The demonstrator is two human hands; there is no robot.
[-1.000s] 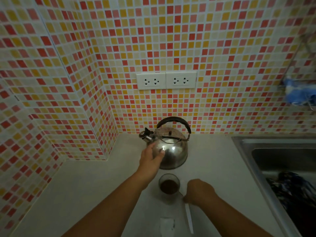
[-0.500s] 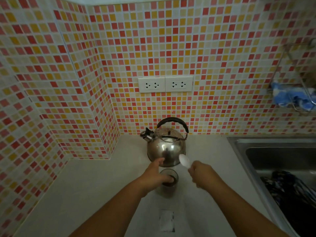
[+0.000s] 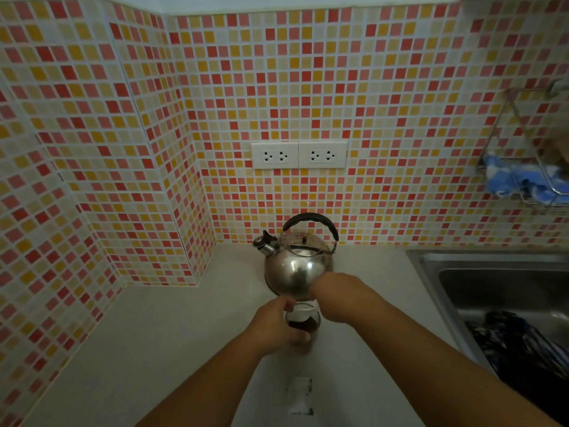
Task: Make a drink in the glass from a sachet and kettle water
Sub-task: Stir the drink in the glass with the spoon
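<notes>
A small clear glass (image 3: 303, 319) with dark brown liquid stands on the pale counter (image 3: 172, 337), just in front of the steel kettle (image 3: 297, 266). My left hand (image 3: 277, 326) is wrapped around the glass from the left. My right hand (image 3: 337, 298) hovers over the glass's right rim, fingers curled downward; the white spoon it held a moment ago is hidden under it. A flat white sachet (image 3: 300, 396) lies on the counter nearer to me.
A steel sink (image 3: 480, 282) with dark striped cloth in it lies to the right. A wire rack with a blue cloth (image 3: 523, 183) hangs on the tiled wall. Two white sockets (image 3: 298, 155) sit above the kettle. The tiled wall juts out at left.
My left hand left the kettle and closed around the glass. My right hand lifted the white spoon from the counter and brought it over the glass.
</notes>
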